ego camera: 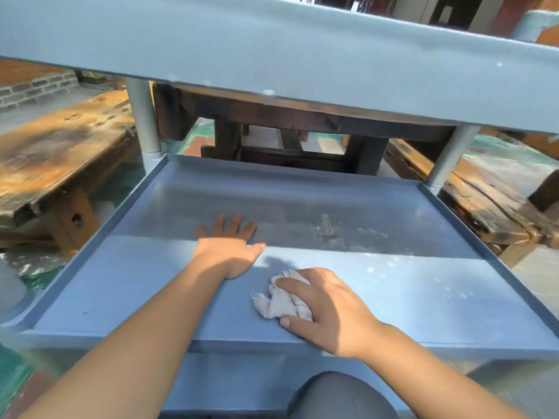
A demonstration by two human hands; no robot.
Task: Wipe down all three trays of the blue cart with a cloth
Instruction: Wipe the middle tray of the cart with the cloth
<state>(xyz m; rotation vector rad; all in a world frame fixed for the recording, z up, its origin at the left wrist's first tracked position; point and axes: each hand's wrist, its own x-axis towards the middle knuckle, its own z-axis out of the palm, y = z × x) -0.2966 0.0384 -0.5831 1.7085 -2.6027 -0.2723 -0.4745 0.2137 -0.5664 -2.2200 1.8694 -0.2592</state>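
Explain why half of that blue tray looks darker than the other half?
Head view: the blue top tray casts shade over the middle blue tray's far half, covering the left hand's fingers; sun lights the near half, the right hand and crumpled white cloth. Edges look bowed and blurred.

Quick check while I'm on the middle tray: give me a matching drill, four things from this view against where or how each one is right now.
Things:
1. left hand
2. right hand
3. cloth
4. top tray

States:
A. crumpled on the sunlit front part of the middle tray
B. overhead, shading the back of the middle tray
C. flat on the tray, fingers spread, holding nothing
D. pressed down over the cloth, fingers curled around it

Pairs: 1-C, 2-D, 3-A, 4-B
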